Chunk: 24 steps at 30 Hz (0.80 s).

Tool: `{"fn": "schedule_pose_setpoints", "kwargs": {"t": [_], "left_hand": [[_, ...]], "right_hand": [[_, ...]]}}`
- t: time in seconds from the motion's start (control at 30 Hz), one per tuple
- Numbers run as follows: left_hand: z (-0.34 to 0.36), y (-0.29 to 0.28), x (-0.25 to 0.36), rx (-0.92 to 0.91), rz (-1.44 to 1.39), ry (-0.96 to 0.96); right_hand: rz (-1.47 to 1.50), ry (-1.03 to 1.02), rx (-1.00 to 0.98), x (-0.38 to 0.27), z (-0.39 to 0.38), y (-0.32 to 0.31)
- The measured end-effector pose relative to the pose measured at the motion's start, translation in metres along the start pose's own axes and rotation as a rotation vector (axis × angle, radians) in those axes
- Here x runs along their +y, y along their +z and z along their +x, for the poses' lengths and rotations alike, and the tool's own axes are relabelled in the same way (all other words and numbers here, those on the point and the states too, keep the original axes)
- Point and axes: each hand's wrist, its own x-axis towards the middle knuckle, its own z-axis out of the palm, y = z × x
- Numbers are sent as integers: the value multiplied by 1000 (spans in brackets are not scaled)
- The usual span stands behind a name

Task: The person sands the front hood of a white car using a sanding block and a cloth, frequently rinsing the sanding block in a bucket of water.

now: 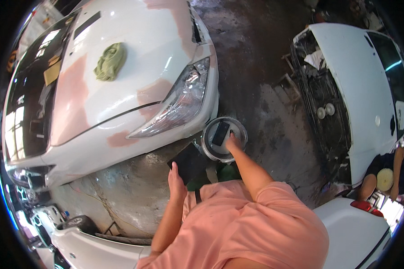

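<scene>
My left hand (177, 183) grips the edge of a black rectangular sheet (189, 162) that looks like sandpaper, thumb on top. My right hand (233, 143) reaches down into a round bucket (205, 145) of greyish water. Its fingers are closed, with something small and dark at their tips that I cannot make out. A dark rectangular block (220, 133) lies in the bucket beside those fingers. Just beyond the bucket is the front corner of a white car (166, 58), its headlight (179, 105) bordered by pinkish filler patches (72, 92).
A crumpled green cloth (110, 62) rests on the car's hood. To the right stands another white vehicle (359, 76) with its front stripped open. A person (388, 172) holding a round pale pad is at the far right. White car panels (98, 249) are near me at the lower left.
</scene>
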Motion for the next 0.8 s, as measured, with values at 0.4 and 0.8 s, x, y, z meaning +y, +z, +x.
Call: {"fn": "schedule_pose_setpoints", "kwargs": {"t": [0.4,0.8], "left_hand": [[19,-36,-48,9,-169,-196],[53,71,-4,-461,-169,-145]], "right_hand": [[368,92,-33,-49,34,44],[214,-1007,325,-46,-217,-101]]}}
